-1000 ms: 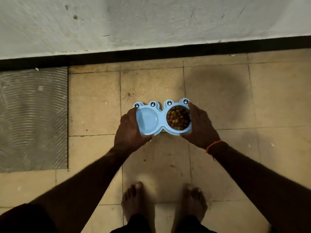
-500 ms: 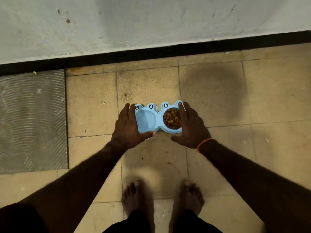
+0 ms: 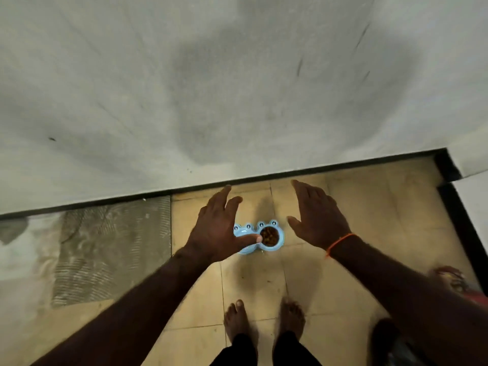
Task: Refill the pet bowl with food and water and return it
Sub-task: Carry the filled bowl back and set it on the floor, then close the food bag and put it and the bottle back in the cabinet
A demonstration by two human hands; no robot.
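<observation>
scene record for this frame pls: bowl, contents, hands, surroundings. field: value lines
bowl: blue double pet bowl resting on the tiled floor near the wall
right compartment: brown kibble
left compartment: mostly hidden behind the left hand; water not confirmable
left hand: open, fingers spread, above the bowl in this view, holding nothing
right hand: open, off to the bowl's right, holding nothing
wrist: orange band on the right wrist
floor left: grey ribbed mat
feet: bare, behind the bowl
</observation>
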